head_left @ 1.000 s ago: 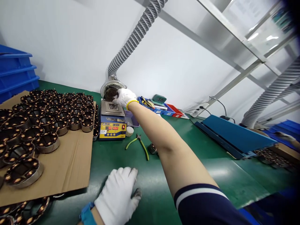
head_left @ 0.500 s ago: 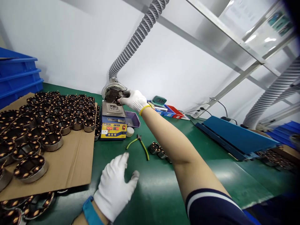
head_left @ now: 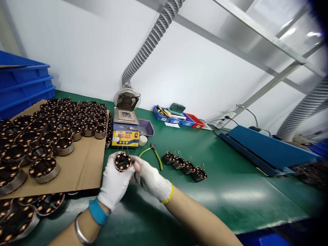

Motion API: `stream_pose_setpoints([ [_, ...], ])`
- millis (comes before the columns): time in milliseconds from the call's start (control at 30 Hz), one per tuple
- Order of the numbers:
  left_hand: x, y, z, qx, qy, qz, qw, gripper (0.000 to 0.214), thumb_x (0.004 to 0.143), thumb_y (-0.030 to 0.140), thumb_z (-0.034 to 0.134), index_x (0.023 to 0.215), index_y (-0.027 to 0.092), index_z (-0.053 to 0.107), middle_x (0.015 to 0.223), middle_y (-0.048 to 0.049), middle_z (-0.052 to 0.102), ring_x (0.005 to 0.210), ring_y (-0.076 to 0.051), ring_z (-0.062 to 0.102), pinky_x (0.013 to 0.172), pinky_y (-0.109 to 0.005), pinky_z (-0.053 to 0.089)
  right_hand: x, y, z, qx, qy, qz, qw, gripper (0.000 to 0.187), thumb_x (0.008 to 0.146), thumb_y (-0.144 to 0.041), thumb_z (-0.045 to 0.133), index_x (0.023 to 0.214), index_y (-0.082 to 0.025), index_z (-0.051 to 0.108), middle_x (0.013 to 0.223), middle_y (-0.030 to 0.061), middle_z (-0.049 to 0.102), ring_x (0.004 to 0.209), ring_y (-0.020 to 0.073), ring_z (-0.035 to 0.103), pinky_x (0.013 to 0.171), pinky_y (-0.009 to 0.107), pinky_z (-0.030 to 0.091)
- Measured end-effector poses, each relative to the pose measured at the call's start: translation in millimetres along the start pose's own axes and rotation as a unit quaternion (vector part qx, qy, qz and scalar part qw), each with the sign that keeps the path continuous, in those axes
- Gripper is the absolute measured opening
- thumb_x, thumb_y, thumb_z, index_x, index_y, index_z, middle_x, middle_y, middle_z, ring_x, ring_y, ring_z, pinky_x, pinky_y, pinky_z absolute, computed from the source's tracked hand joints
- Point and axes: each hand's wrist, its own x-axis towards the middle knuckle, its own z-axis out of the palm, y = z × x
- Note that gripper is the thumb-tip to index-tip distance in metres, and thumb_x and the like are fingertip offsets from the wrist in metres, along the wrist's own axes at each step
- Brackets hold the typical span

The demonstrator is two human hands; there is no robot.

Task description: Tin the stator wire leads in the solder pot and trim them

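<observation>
A small ring-shaped motor stator (head_left: 118, 160) with copper windings is held above the bench, its open face turned towards me. Thin wire leads stick up from its far edge. My left hand (head_left: 114, 182), in a white glove, is wrapped round its left side and underside. From the right, my gloved right hand (head_left: 151, 177) grips its edge, the bare thumb tip against it. Just beyond lie green-handled cutters (head_left: 157, 158), jaws pointing away. A slanted row of several stators (head_left: 189, 167) stands to the right, leads upward.
A yellow-and-blue heated pot unit (head_left: 125, 138) with a digital display stands under a fume extractor (head_left: 127, 99). Many stators cover the cardboard (head_left: 85, 171) at left. Small bins (head_left: 175, 120) line the wall; a blue tray (head_left: 266, 147) tilts at right. A purple tray (head_left: 146, 128) adjoins the unit.
My right hand has drawn back from the heated pot to chest side, bringing a stator. My left hand, open before, has moved up and closed round it. The whole stator row now shows.
</observation>
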Motion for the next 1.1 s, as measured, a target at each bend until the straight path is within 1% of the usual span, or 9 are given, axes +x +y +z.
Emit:
stream_pose_setpoints([
  [133,3,5,-3.0,0.025,-0.118,0.046,0.992,0.056,0.067,0.037,0.069,0.116,0.018,0.05,0.111,-0.0106,0.067,0.099,-0.023,0.067,0.089,-0.037,0.055,10,-4,-17,-0.008,-0.002,0.025,1.0,0.055,0.062,-0.057,0.077,0.101,-0.02,0.064,0.081,0.0039,0.068,0.069,0.0213,0.066,0.063,0.033,0.055],
  [200,6,10,-9.2,0.164,-0.104,0.121,0.974,0.065,0.069,0.039,0.067,0.127,0.018,0.046,0.122,-0.0124,0.062,0.11,-0.026,0.062,0.096,-0.041,0.051,18,-18,-26,-0.065,0.015,-0.002,0.998,0.053,0.062,-0.045,0.078,0.106,-0.021,0.063,0.095,0.0052,0.069,0.082,0.0225,0.067,0.07,0.033,0.056],
  [267,12,19,-21.3,0.346,-0.032,0.211,0.914,0.075,0.072,0.048,0.064,0.135,0.015,0.041,0.135,-0.0171,0.052,0.124,-0.033,0.05,0.105,-0.049,0.041,31,-40,-36,-0.158,0.088,-0.06,0.982,0.059,0.062,-0.037,0.077,0.116,-0.022,0.06,0.109,0.0055,0.068,0.096,0.0235,0.066,0.081,0.035,0.056],
  [300,16,24,-29.4,0.425,0.011,0.236,0.874,0.078,0.074,0.052,0.06,0.137,0.012,0.04,0.14,-0.02,0.046,0.128,-0.037,0.044,0.107,-0.054,0.036,41,-53,-42,-0.226,0.144,-0.091,0.959,0.062,0.062,-0.034,0.076,0.121,-0.023,0.059,0.113,0.0049,0.067,0.101,0.0238,0.064,0.086,0.036,0.054],
  [367,26,35,-48.3,0.533,0.08,0.225,0.812,0.079,0.079,0.058,0.051,0.138,0.006,0.039,0.143,-0.0256,0.04,0.13,-0.044,0.037,0.106,-0.06,0.03,66,-82,-55,-0.367,0.252,-0.134,0.885,0.066,0.063,-0.032,0.075,0.127,-0.024,0.057,0.114,0.0038,0.067,0.107,0.0245,0.062,0.094,0.037,0.05],
  [433,35,44,-67.3,0.579,0.125,0.167,0.788,0.08,0.081,0.061,0.045,0.137,0.004,0.04,0.141,-0.0285,0.04,0.127,-0.048,0.038,0.1,-0.066,0.03,98,-106,-70,-0.453,0.304,-0.148,0.825,0.064,0.068,-0.034,0.072,0.129,-0.023,0.056,0.114,0.0042,0.067,0.108,0.0245,0.062,0.095,0.035,0.049],
  [567,46,49,-91.3,0.604,0.156,0.077,0.778,0.084,0.079,0.07,0.041,0.135,0.007,0.041,0.133,-0.0287,0.047,0.114,-0.051,0.048,0.091,-0.069,0.034,155,-130,-89,-0.499,0.315,-0.159,0.791,0.057,0.073,-0.037,0.066,0.127,-0.018,0.058,0.111,0.0055,0.068,0.104,0.0227,0.063,0.09,0.029,0.05],
  [700,50,49,-95.0,0.626,0.139,0.053,0.765,0.085,0.082,0.071,0.033,0.137,0.007,0.037,0.128,-0.0265,0.05,0.109,-0.048,0.053,0.088,-0.062,0.042,185,-125,-92,-0.514,0.308,-0.161,0.784,0.054,0.073,-0.038,0.065,0.124,-0.02,0.058,0.109,0.0046,0.068,0.102,0.0233,0.064,0.089,0.03,0.051],
  [1100,58,43,-89.8,0.637,0.091,0.077,0.761,0.075,0.087,0.062,0.031,0.136,0.006,0.043,0.138,-0.0248,0.045,0.118,-0.047,0.047,0.097,-0.061,0.034,196,-111,-94,-0.538,0.301,-0.13,0.777,0.052,0.076,-0.043,0.062,0.124,-0.025,0.057,0.11,0.0039,0.068,0.102,0.0245,0.064,0.088,0.033,0.051],
])
